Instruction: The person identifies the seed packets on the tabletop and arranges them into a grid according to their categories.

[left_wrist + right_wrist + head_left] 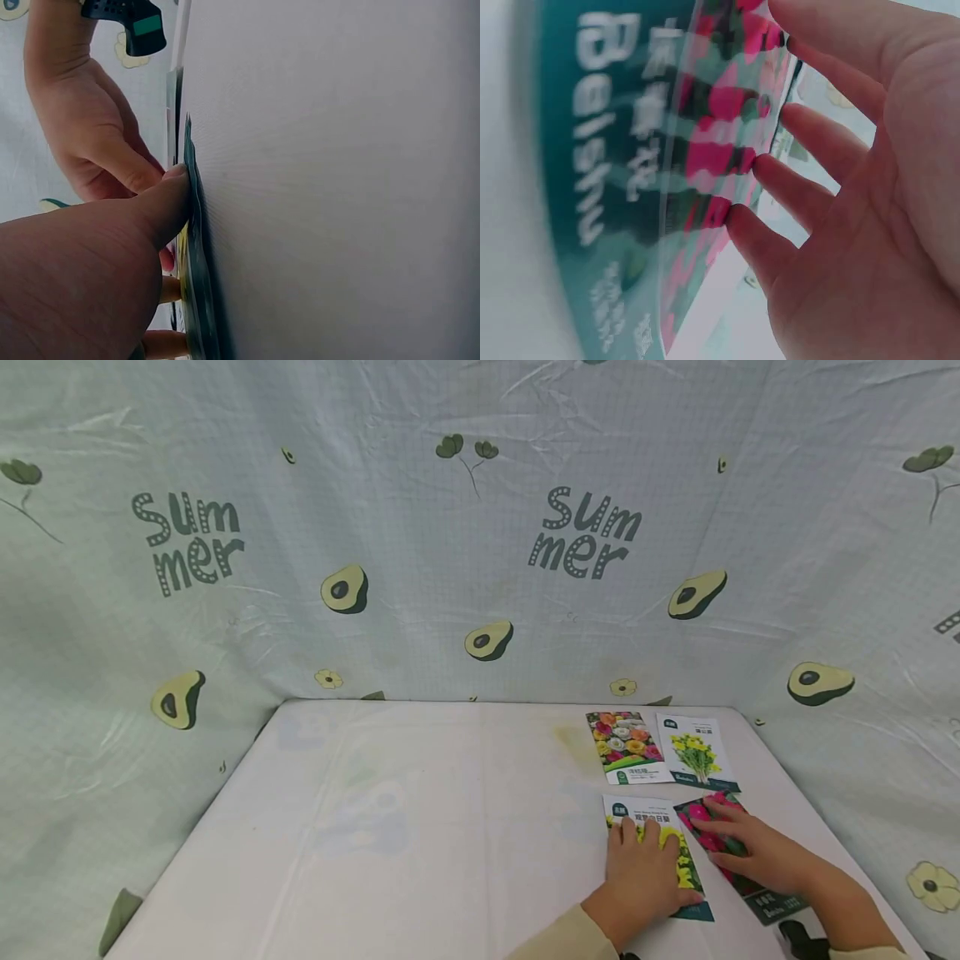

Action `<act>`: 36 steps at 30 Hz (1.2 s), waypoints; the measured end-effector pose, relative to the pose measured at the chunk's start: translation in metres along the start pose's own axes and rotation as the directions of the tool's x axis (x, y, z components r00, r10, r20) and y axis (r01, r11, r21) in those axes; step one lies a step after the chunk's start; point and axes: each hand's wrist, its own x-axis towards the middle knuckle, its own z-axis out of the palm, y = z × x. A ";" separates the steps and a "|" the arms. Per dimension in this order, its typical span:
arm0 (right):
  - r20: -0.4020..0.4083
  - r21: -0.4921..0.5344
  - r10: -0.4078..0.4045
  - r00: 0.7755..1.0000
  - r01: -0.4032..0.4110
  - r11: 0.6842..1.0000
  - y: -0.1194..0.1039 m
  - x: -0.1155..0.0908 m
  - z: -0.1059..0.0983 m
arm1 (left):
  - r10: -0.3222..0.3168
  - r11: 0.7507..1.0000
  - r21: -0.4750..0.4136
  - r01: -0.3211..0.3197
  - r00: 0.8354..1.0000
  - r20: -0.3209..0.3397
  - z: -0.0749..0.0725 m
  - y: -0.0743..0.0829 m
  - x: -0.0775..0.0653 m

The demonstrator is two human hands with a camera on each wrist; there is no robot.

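Both hands lie at the near right corner of the white table (420,827). Flat under the left hand (645,872) is a glossy seed packet with yellow flowers and a white header (637,811); the fingers are straight and spread, palm down, and the left wrist view shows the thumb (166,196) pressing the packet's thin edge against the tabletop. Just right of it, the right hand (753,852) rests with straight, slightly fanned fingers (795,191) on a second glossy packet printed with pink flowers and a dark teal band of white lettering (720,843) (the lettering is blurred in the right wrist view). The two packets lie side by side, edges touching or nearly so. Beyond the fingertips, two more packets lie flat together: one with mixed orange, white and pink blooms (625,746), and to its right a white one showing a yellow bouquet (693,752). An avocado-print cloth reading "Summer" (480,527) hangs behind and around the table.
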 end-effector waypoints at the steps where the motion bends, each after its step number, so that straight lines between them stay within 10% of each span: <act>1: 0.008 0.004 0.008 1.000 -0.008 1.000 0.001 0.000 0.001 | 0.000 1.000 -0.005 0.000 1.000 0.001 0.000 0.000 0.000; 36: 0.015 -0.066 0.046 0.999 -0.045 0.997 0.007 0.004 0.004 | -0.014 0.999 -0.038 0.015 1.000 0.026 -0.004 -0.005 0.000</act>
